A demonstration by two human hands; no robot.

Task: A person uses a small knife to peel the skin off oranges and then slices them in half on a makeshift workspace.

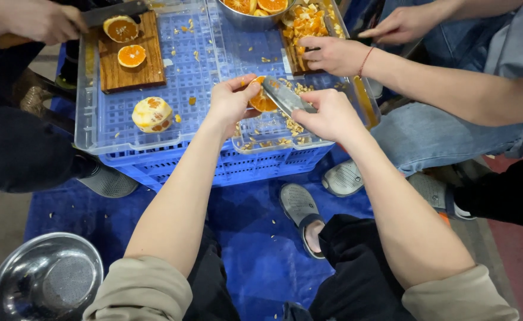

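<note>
Am sitting at blue crate (214,169), clear tray (92,113) lying on top, its near edge just beyond my wrists. Co-workers' hands crowding far corners; open room only at tray middle. Steel bowl (44,279) sitting on floor, well apart, lower left. Peeled orange (151,114) resting near tray's front-left rim. My left hand (230,101) is clamping orange half (260,102) over tray; my right hand (330,116) is gripping metal tongs (285,96), tips touching fruit.

open tray floor (184,77) between cutting board (148,68) and co-worker's hand (333,54), peeled orange (151,114) alongside
</note>
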